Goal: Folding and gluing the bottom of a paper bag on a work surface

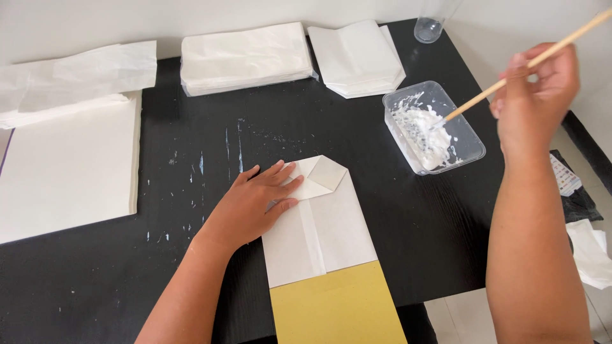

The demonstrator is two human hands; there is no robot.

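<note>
My left hand (255,204) lies flat, fingers spread, on a folded white paper bag (328,229) in the middle of the black table (408,216). The bag's top flap is folded into a point, and the bag rests on a yellow board (335,306). My right hand (535,95) is raised at the right and grips a thin wooden stick (510,76). The stick's tip dips into white paste in a clear plastic tub (433,127).
Stacks of white paper bags (245,57) and folded white sheets (357,57) sit at the back. Large white sheets (67,165) cover the left side. A clear cup (430,25) stands at the back right. Crumpled tissue (590,251) lies past the table's right edge.
</note>
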